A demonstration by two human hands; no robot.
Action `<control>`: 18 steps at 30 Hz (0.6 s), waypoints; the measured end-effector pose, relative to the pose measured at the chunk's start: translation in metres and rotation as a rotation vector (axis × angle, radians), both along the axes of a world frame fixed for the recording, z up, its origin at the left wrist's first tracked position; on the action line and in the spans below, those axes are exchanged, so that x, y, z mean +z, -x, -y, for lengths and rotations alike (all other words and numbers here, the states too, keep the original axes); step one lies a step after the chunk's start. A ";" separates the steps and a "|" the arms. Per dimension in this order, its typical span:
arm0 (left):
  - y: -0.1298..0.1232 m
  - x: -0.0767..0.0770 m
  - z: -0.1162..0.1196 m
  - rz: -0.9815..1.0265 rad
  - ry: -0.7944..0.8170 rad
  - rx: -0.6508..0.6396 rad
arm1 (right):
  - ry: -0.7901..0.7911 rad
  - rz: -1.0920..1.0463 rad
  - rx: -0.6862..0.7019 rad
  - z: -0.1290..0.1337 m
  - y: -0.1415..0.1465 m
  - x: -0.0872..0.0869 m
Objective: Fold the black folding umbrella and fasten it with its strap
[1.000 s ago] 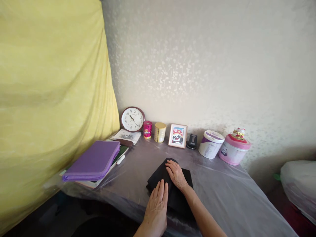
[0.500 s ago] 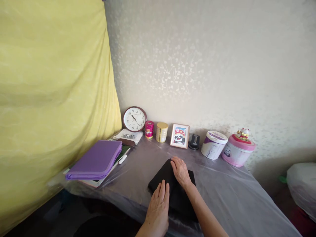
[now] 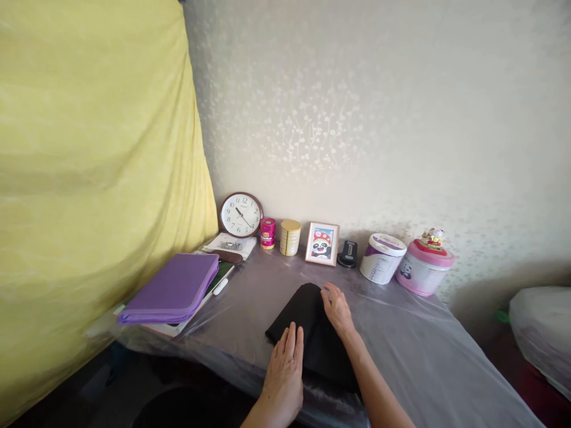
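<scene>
A folded black cloth (image 3: 298, 309), perhaps a garment, lies in front of me near the table's front. Its lower part is partly hidden by my hands and forearms. My left hand (image 3: 285, 367) rests at its left front edge, fingers straight and close together, palm down. On the far right side, my right hand (image 3: 338, 309) touches the cloth's edge with slightly bent fingers, grasping nothing that I can see.
Along the wall stand a clock (image 3: 241, 215), a pink tin (image 3: 267, 233), a yellow can (image 3: 289, 239), a framed panda picture (image 3: 322, 244), a black gadget (image 3: 348, 254) and two tubs (image 3: 382, 259). Left lies a purple folder (image 3: 172, 290). A plastic-covered table (image 3: 414, 351) supports them.
My right hand has slid right, off the top of the cloth to its far right edge. The cloth's right corner no longer shows past that hand. My left hand stays nearly in place.
</scene>
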State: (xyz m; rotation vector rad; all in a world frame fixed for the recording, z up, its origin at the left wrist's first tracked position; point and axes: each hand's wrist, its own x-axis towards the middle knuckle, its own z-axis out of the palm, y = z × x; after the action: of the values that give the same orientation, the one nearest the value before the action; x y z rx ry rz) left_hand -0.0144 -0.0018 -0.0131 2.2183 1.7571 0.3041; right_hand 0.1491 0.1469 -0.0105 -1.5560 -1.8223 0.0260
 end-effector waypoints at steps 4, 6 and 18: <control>0.001 0.015 0.006 -0.020 0.058 0.017 | 0.014 -0.104 -0.165 0.029 -0.042 0.002; 0.003 0.015 0.007 -0.001 0.059 0.024 | 0.083 -0.164 -0.200 0.044 -0.055 0.002; 0.004 0.012 0.008 0.034 0.046 0.033 | 0.369 -0.249 -0.150 0.093 -0.038 0.002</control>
State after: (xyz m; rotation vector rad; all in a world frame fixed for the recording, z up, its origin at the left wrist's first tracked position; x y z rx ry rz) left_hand -0.0182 -0.0101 -0.0009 2.1416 1.7673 0.3032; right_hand 0.1868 0.0538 -0.0088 -1.8458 -1.5601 0.4883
